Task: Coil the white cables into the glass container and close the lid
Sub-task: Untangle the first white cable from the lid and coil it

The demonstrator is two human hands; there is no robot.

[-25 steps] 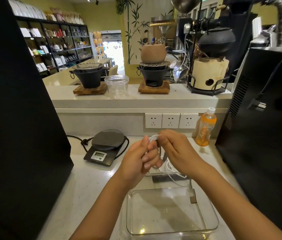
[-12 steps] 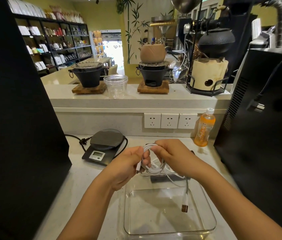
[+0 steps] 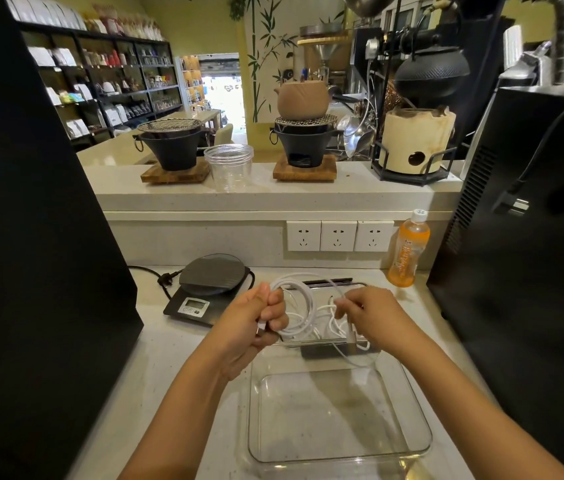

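Note:
A square glass container (image 3: pixel 337 455) stands empty on the pale counter, close to me. Just beyond its far rim my left hand (image 3: pixel 256 327) pinches a loose coil of white cable (image 3: pixel 303 308) with its plug end at my fingers. My right hand (image 3: pixel 368 315) grips the cable's other stretch near a connector, which dangles over the container's far edge. More white cable lies in a heap (image 3: pixel 330 325) between my hands. A flat glass lid with a dark rim (image 3: pixel 329 284) lies behind the hands.
A black kitchen scale (image 3: pixel 209 287) with a cord sits to the left of my hands. An orange drink bottle (image 3: pixel 408 249) stands by the wall sockets (image 3: pixel 337 235). Tall black appliances (image 3: pixel 523 237) flank the counter on both sides. A raised ledge behind carries stoves and a clear jar (image 3: pixel 229 167).
My hands have drawn apart and dropped toward the container. The cable loop has opened wider in my left hand, and my right hand has slid along the cable to its connector end.

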